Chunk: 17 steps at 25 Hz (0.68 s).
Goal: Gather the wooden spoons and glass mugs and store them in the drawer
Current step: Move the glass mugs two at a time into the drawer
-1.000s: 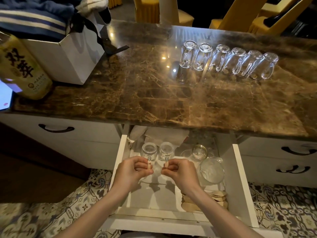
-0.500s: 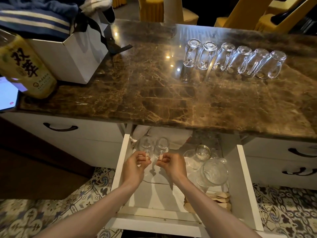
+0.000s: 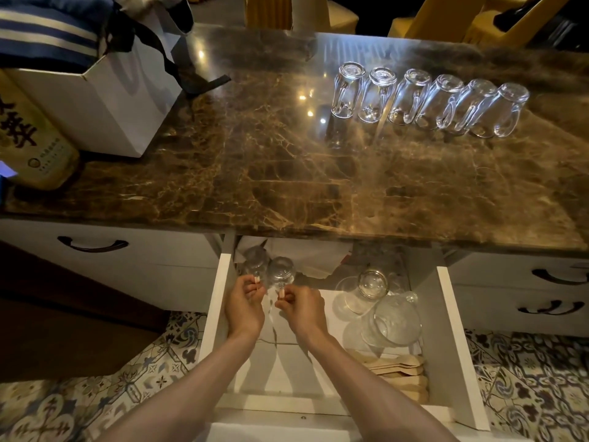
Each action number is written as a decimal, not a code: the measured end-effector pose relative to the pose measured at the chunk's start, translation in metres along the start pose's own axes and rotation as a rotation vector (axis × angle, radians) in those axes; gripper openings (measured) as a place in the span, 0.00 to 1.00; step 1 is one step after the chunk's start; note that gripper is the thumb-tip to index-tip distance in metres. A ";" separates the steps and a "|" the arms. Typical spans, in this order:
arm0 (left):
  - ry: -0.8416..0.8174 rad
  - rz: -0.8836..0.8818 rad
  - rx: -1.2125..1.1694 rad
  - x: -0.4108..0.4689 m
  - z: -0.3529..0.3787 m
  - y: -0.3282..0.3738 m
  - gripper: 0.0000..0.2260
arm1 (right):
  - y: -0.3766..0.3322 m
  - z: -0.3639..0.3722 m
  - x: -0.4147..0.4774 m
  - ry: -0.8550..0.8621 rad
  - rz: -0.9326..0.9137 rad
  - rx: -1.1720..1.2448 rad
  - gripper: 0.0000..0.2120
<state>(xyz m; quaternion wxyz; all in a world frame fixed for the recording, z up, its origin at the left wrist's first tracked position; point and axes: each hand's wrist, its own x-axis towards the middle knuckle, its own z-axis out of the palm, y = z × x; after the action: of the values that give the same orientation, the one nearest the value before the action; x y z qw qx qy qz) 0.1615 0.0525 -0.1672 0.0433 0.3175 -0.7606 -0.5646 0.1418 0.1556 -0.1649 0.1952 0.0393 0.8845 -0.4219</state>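
Both hands have reached deeper into the open white drawer (image 3: pixel 446 330), toward its back left corner. The left hand (image 3: pixel 243 309) pinches the handle of one clear glass mug (image 3: pixel 255 261); the right hand (image 3: pixel 302 311) pinches the handle of a second clear glass mug (image 3: pixel 280 272) just beside it. Front right lie pale wooden spoons (image 3: pixel 401 370). On the brown marble surface (image 3: pixel 255 173) stand six upturned glass mugs (image 3: pixel 427 100).

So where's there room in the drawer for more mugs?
The drawer is bare at front left, between its left wall and the spoons. At back left, the left hand and right hand hold mugs. Glassware crowds the right.
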 end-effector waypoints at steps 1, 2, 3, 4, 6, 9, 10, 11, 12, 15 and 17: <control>0.011 -0.006 -0.007 0.001 0.002 -0.001 0.11 | 0.000 0.002 0.001 0.002 0.004 0.005 0.04; 0.020 -0.006 -0.003 0.003 0.003 -0.002 0.11 | -0.001 0.004 0.001 0.003 0.003 0.010 0.04; 0.027 -0.006 -0.002 0.003 0.004 -0.002 0.11 | -0.001 0.006 0.002 0.003 0.000 0.011 0.04; 0.036 -0.016 -0.010 0.004 0.006 -0.001 0.10 | -0.002 0.007 0.002 0.005 -0.008 0.004 0.04; 0.054 -0.052 -0.037 0.005 0.009 0.001 0.11 | -0.004 0.009 0.002 0.029 -0.030 -0.022 0.04; 0.046 -0.057 -0.040 0.005 0.011 0.001 0.10 | -0.002 0.010 0.002 0.040 -0.036 -0.002 0.04; 0.037 -0.051 -0.033 0.006 0.010 0.000 0.09 | -0.001 0.010 0.002 0.036 -0.026 0.011 0.04; 0.029 -0.049 -0.027 0.006 0.010 0.000 0.09 | 0.000 0.010 0.002 0.034 -0.013 0.021 0.04; 0.021 -0.049 -0.021 0.007 0.009 -0.001 0.09 | 0.000 0.010 0.003 0.032 -0.002 0.024 0.04; -0.012 -0.048 0.001 0.010 0.007 -0.002 0.09 | 0.000 0.010 0.006 0.032 0.013 0.011 0.06; -0.035 -0.058 0.033 0.011 0.006 -0.001 0.08 | 0.000 0.010 0.007 0.037 0.020 0.014 0.05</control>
<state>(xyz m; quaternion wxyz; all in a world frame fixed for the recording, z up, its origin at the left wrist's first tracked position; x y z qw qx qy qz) 0.1508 0.0518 -0.1736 0.0083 0.3303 -0.7610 -0.5584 0.1388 0.1477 -0.1730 0.1825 0.0573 0.8845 -0.4255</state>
